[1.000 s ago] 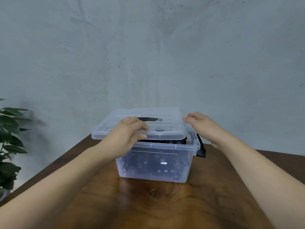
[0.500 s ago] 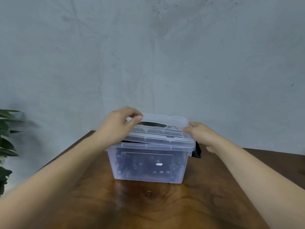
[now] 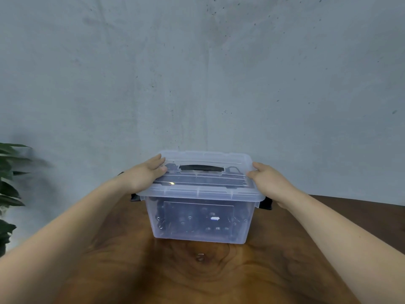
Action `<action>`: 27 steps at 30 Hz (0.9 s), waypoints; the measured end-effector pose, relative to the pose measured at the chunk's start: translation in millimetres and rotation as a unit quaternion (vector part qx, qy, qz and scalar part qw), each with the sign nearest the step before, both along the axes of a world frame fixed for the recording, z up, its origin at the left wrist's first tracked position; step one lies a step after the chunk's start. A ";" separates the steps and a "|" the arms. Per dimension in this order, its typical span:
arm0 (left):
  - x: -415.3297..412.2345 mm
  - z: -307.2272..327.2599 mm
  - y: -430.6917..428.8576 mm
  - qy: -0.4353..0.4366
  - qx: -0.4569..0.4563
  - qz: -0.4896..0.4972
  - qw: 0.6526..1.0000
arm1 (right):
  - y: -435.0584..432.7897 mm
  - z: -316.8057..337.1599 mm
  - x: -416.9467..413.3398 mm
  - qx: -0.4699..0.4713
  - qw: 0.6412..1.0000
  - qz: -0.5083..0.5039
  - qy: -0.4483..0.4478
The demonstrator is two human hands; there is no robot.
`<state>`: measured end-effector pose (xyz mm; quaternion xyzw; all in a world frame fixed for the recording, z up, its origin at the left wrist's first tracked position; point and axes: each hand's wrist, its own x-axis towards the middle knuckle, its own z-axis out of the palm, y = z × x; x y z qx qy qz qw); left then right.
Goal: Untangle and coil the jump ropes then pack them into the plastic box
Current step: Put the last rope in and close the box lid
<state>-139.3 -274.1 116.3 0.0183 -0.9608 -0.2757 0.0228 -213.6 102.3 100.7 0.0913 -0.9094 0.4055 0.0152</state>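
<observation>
A clear plastic box [image 3: 200, 220] stands on the wooden table, dark jump ropes [image 3: 186, 218] dimly visible through its front wall. Its clear lid [image 3: 203, 181] with a black handle [image 3: 201, 168] lies flat on the rim. My left hand [image 3: 144, 175] rests on the lid's left end with fingers laid straight over the top. My right hand [image 3: 266, 179] presses the lid's right end, fingers fairly straight. A black side latch [image 3: 266, 204] hangs open on the right and another [image 3: 135, 197] shows on the left.
The brown wooden table [image 3: 197, 270] stretches toward me in front of the box. A grey wall rises right behind the box. Green plant leaves [image 3: 8, 185] stand beyond the table's left edge.
The lid, offset to the left and tilted a second ago, has slid right and settled flat on the box. Both hands moved onto its two ends.
</observation>
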 end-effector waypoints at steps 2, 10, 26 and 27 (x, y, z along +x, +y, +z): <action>-4.3 5.5 2.7 -0.014 -0.017 0.000 1.000 | -1.3 5.2 -2.9 0.018 1.000 -0.002 0.004; -5.5 1.7 2.5 0.009 0.062 0.023 0.998 | -20.8 12.1 -13.2 -0.020 0.998 -0.042 -0.038; 22.5 -15.7 -12.1 -0.096 0.460 0.175 0.865 | -3.9 -9.4 -29.5 -0.149 0.987 -0.056 -0.037; 21.5 -14.5 -13.6 -0.093 0.455 0.170 0.869 | -3.8 -9.0 -29.0 -0.147 0.987 -0.055 -0.038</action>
